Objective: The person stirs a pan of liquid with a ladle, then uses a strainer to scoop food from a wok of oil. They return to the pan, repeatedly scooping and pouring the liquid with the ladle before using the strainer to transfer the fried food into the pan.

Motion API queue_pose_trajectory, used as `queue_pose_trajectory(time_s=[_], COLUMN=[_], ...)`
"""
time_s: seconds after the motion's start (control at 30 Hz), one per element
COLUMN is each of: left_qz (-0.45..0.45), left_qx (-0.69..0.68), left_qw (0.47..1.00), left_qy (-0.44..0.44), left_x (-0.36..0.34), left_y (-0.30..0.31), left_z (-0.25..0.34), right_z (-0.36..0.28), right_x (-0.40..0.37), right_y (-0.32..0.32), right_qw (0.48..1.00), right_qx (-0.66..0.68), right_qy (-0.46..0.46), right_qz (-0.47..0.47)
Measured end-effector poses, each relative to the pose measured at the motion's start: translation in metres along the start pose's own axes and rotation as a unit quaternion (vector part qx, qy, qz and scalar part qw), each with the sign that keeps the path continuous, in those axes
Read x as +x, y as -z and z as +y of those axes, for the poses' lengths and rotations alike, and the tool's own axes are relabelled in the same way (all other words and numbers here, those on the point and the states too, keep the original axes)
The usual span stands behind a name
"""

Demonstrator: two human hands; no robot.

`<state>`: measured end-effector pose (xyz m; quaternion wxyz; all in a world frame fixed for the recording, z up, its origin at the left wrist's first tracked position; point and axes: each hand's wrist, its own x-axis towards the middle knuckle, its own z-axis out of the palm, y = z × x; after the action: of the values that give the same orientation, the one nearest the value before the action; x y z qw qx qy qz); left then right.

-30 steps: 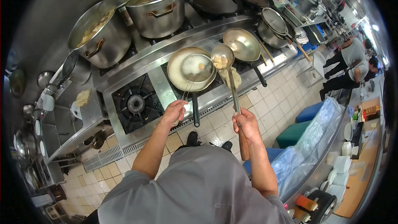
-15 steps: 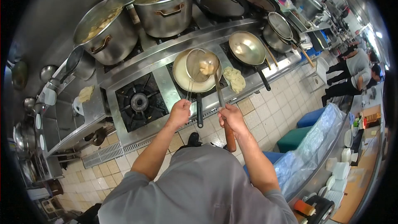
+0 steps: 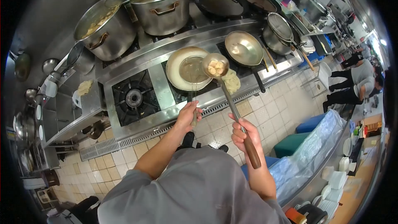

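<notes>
My left hand (image 3: 189,115) is closed round the thin handle of a strainer (image 3: 193,69), whose round mesh sits over a pan of pale liquid (image 3: 176,71). In my right hand (image 3: 245,134) is the wooden-handled ladle (image 3: 216,65), held level with several pale chunks in its bowl, at the right rim of the pan. A crumpled yellowish cloth (image 3: 232,84) lies on the stove edge, partly behind the ladle. The pan's black handle passes beneath my left hand.
Two large soup pots (image 3: 161,11) stand at the back left. An empty-looking frying pan (image 3: 244,49) rests on the right burner, dark pans behind it. A bare burner (image 3: 133,98) is at left. Bins under plastic (image 3: 306,153) stand right; people (image 3: 352,84) stand farther off.
The ladle has moved right, from above the strainer to the pan's right rim, with chunks still in it. The strainer sits lower over the pan, and my left hand has shifted slightly right.
</notes>
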<state>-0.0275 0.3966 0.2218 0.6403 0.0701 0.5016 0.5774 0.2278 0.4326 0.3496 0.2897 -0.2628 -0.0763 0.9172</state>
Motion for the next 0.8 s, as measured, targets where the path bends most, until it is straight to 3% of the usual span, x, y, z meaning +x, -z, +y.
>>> queue_pose_trajectory(time_s=[0.03,0.1,0.13,0.2,0.33,0.4,0.47,0.53,0.6,0.73,0.8], left_qz=[0.002,-0.017,-0.016,-0.052,-0.014,0.061,0.155,0.173,0.248,0.277,0.307], left_qx=[0.000,-0.204,-0.202,-0.324,-0.216,-0.184,-0.254,-0.377,-0.356,-0.392,-0.330], left_qw=[1.000,0.977,0.978,0.934,0.947,0.960,0.951,0.909,0.900,0.877,0.892], left_qy=[-0.002,0.062,0.058,0.138,0.236,0.201,0.088,0.049,0.045,-0.007,-0.017], left_x=[0.001,-0.003,-0.004,0.001,0.066,0.118,0.183,0.210,0.216,0.227,0.235], left_y=[-0.006,-0.018,-0.021,-0.014,0.027,0.050,0.083,0.081,0.041,0.030,0.026], left_z=[-0.005,-0.018,-0.032,-0.086,-0.200,-0.237,-0.269,-0.258,-0.231,-0.241,-0.251], right_z=[-0.007,-0.023,-0.030,-0.042,-0.056,-0.060,-0.061,-0.059,-0.059,-0.057,-0.050], right_x=[-0.014,-0.047,-0.066,-0.106,-0.186,-0.226,-0.264,-0.301,-0.333,-0.374,-0.390], right_y=[0.007,0.027,0.038,0.060,0.105,0.124,0.138,0.145,0.160,0.176,0.190], right_qw=[1.000,0.996,0.994,0.992,0.985,0.981,0.977,0.957,0.943,0.914,0.904], right_qx=[0.000,-0.073,-0.079,-0.080,-0.048,-0.031,-0.025,0.050,0.090,0.073,0.083], right_qy=[-0.002,0.052,0.069,0.096,0.150,0.181,0.200,0.248,0.283,0.341,0.361], right_qz=[-0.002,-0.004,0.006,0.028,0.064,0.070,0.065,0.142,0.150,0.207,0.214])
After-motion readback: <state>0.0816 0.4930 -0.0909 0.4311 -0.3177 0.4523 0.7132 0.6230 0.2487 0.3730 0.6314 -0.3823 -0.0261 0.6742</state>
